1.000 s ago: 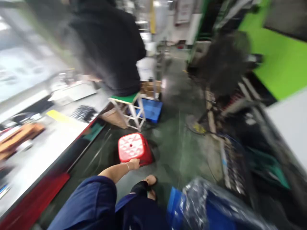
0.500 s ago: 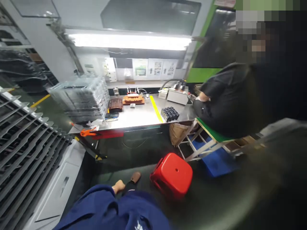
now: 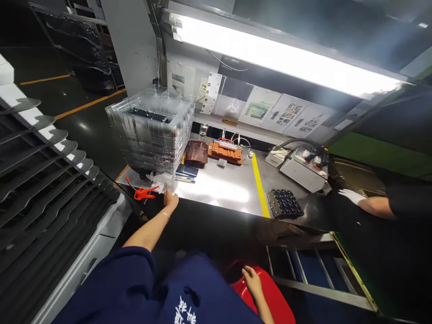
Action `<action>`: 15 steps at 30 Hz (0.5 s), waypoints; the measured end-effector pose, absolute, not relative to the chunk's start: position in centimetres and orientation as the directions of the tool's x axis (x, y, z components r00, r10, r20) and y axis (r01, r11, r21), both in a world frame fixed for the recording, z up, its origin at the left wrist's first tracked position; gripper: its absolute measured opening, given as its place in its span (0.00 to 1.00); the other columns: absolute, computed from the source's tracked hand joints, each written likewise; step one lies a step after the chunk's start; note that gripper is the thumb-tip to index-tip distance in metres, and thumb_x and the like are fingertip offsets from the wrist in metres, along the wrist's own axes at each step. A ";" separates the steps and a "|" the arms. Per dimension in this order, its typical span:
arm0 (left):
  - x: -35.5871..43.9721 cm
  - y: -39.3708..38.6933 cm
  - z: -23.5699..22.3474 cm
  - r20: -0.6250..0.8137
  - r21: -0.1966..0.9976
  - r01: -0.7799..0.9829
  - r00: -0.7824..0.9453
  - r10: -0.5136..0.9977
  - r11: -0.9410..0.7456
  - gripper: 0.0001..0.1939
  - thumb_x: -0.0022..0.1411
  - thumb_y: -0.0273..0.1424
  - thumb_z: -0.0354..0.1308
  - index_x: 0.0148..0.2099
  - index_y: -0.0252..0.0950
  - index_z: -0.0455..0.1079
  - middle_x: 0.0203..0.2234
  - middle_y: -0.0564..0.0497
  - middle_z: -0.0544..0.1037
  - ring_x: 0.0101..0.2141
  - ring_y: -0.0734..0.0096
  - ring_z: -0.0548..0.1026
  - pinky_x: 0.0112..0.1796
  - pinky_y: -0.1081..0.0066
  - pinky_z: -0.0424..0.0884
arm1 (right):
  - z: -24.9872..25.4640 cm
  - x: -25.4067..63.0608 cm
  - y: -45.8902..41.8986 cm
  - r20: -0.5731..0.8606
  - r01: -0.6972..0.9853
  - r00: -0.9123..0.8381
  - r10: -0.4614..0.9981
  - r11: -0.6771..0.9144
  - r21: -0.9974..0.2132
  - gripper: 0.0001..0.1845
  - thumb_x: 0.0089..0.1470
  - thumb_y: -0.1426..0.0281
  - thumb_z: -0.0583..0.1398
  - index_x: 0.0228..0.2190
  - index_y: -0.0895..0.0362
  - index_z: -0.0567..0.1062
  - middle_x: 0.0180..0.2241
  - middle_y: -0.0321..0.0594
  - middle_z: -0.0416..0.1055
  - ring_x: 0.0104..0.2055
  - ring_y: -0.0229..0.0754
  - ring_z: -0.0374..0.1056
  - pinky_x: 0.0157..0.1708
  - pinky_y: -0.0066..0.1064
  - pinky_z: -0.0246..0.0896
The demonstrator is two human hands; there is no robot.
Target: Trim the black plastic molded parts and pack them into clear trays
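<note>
My left hand point(image 3: 171, 201) reaches to the bench's front edge, beside crumpled white gloves or cloth point(image 3: 164, 180). Its fingers are curled in; whether they have hold of the white material cannot be made out. An orange-red tool like an air gun point(image 3: 145, 193) hangs at the bench corner, just left of that hand. Low in the view, my right hand point(image 3: 253, 282) is over the red plastic stool point(image 3: 275, 300), fingers loosely bent and apart, with nothing visible in them. Whether it touches the stool is unclear.
On the metal bench point(image 3: 232, 204) stand stacked clear trays point(image 3: 151, 135), an orange fixture point(image 3: 225, 152), a brown box-like piece point(image 3: 196, 153) and a block of black parts point(image 3: 285, 204). A co-worker's white-gloved hand point(image 3: 352, 196) is at right. Dark rack slats point(image 3: 40, 180) rise at left.
The view has come closer to the bench and turned left. My left hand has gone from low by my side to the bench edge. My right hand has come into view over the stool.
</note>
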State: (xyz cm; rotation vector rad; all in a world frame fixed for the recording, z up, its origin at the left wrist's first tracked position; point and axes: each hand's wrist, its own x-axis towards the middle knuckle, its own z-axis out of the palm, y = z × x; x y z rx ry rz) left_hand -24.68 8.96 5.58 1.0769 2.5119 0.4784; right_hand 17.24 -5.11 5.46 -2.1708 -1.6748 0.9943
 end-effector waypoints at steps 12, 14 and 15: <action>-28.9 15.9 7.5 -0.027 0.580 0.649 -0.588 0.808 0.492 0.15 0.67 0.24 0.41 0.49 0.23 0.66 0.46 0.35 0.71 0.50 0.54 0.65 0.51 0.57 0.61 | 11.1 9.4 10.8 -0.396 0.837 -0.248 0.884 -0.010 -0.548 0.19 0.54 0.68 0.51 0.41 0.59 0.77 0.41 0.46 0.77 0.46 0.49 0.73 0.48 0.38 0.67; -25.7 15.2 6.6 -0.011 0.615 0.699 -0.455 0.890 0.365 0.12 0.65 0.25 0.46 0.46 0.29 0.69 0.45 0.42 0.73 0.50 0.60 0.66 0.52 0.63 0.61 | 11.1 8.2 13.5 -0.404 0.849 -0.299 0.864 0.048 -0.527 0.19 0.56 0.69 0.50 0.42 0.60 0.76 0.41 0.46 0.77 0.45 0.49 0.73 0.48 0.38 0.66; -23.7 14.7 6.0 -0.020 0.629 0.710 -0.390 0.920 0.315 0.09 0.63 0.25 0.50 0.43 0.32 0.70 0.43 0.44 0.75 0.48 0.62 0.68 0.51 0.65 0.63 | 10.9 7.3 14.8 -0.419 0.850 -0.333 0.845 0.077 -0.521 0.18 0.57 0.69 0.50 0.42 0.60 0.76 0.41 0.45 0.77 0.45 0.48 0.73 0.47 0.37 0.66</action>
